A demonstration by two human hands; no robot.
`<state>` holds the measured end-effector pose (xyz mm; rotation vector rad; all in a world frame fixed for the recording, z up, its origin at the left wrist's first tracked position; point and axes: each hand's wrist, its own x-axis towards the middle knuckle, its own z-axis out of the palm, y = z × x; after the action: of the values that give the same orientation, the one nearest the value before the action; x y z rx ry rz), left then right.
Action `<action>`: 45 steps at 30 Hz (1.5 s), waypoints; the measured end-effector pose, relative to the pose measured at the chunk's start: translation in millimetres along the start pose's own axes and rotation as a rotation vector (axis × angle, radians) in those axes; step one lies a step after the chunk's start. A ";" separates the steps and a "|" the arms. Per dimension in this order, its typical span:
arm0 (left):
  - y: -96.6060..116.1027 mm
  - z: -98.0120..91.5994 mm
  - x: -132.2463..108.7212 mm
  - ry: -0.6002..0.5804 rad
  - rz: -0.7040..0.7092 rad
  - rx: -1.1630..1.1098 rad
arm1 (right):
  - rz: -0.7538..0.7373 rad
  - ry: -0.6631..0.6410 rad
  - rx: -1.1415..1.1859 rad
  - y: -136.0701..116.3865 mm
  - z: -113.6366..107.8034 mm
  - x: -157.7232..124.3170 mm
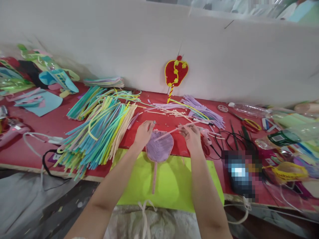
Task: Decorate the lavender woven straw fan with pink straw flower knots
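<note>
My right hand (191, 135) pinches a pale pink pipe cleaner (167, 134), which slants down to the left across a purple fan-shaped piece (159, 147). That piece is made of pipe cleaners, with a pink rim and a straight pink handle (154, 179) pointing toward me. It lies flat, partly on a lime-green sheet (174, 186). At its upper left edge is my left hand (144, 133), fingers closed together; whatever is between the fingertips is too small to make out.
Bundles of coloured pipe cleaners (99, 129) lie on the left, purple ones (204, 111) at back right. A red fan with yellow flowers (175, 73) leans against the wall. Glue guns (15, 132), (206, 134), scissors (249, 124), cables and plastic bottles (251, 109) flank the work area.
</note>
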<state>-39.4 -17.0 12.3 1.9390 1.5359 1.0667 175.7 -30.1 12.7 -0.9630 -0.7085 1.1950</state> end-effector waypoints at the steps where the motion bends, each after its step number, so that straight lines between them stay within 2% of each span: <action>1: 5.2 -0.7 -2.3 -0.090 -0.009 -0.088 | 0.006 -0.018 -0.011 3.4 1.9 -1.4; 3: 13.6 0.0 -6.6 -0.263 0.003 -0.186 | 0.023 -0.058 -0.027 7.9 6.7 -4.2; 6: 18.8 4.8 -10.6 -0.371 0.078 -0.149 | 0.060 -0.102 -0.016 10.6 12.2 -6.8; 9: 17.0 7.9 -10.9 -0.387 0.139 -0.074 | 0.084 -0.093 0.017 10.1 11.5 -5.3; 15: 9.9 2.5 -6.9 -0.306 0.168 0.194 | -0.023 0.202 0.079 5.5 -11.5 10.0; 20: 8.4 -2.3 -4.3 -0.315 0.179 0.267 | -0.140 0.325 0.141 2.8 -30.3 19.0; 22: 9.6 -5.4 -4.0 -0.365 0.157 0.201 | -0.130 0.302 0.167 2.1 -32.7 19.8; 26: 13.0 -10.5 -4.2 -0.459 0.111 0.063 | -0.023 0.157 0.193 1.0 -30.6 18.1; 32: 21.3 -4.8 -8.9 -0.335 0.124 0.071 | 0.102 0.025 0.210 -3.9 -21.8 9.5; 36: 28.8 -4.1 -16.6 -0.288 0.275 0.015 | 0.208 -0.084 0.219 -5.1 -17.2 4.5; 40: 34.5 -15.8 -25.3 -0.336 0.531 0.183 | 0.186 -0.027 0.115 2.9 -12.0 4.2; 42: 35.6 -22.7 -29.3 -0.384 0.543 0.374 | 0.160 0.032 0.059 9.4 -7.7 3.5; 45: 33.6 -27.2 -34.4 -0.457 0.485 0.589 | 0.122 0.079 -0.082 19.4 0.5 0.2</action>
<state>-43.3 -62.4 43.5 2.8089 1.2254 0.2681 166.9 -28.3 -4.5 -1.1292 -0.6469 1.2344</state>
